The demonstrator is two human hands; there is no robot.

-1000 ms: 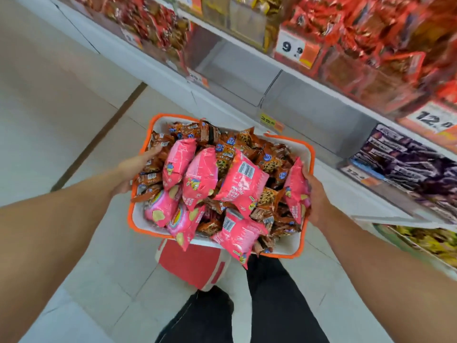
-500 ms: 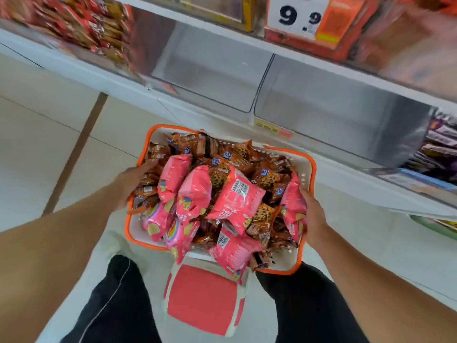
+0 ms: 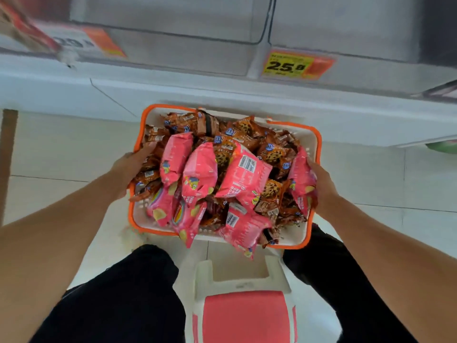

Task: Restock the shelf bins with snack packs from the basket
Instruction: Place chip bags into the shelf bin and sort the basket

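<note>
Both hands carrying basket (image 3: pixel 314 233) btw them: left hand (image 3: pixel 128 169) gripping left rim, right hand (image 3: pixel 321 184) gripping right rim. Pink snack packs (image 3: pixel 200 174) piled inside. Restock not started yet. Next: set basket down, 1 hand free for empty bins (image 3: pixel 173 21) ahead.

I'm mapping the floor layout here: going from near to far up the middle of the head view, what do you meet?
Pink-topped stool → orange-rimmed basket heaped with snack packs → yellow price tag on the shelf edge → clear shelf bins.
</note>
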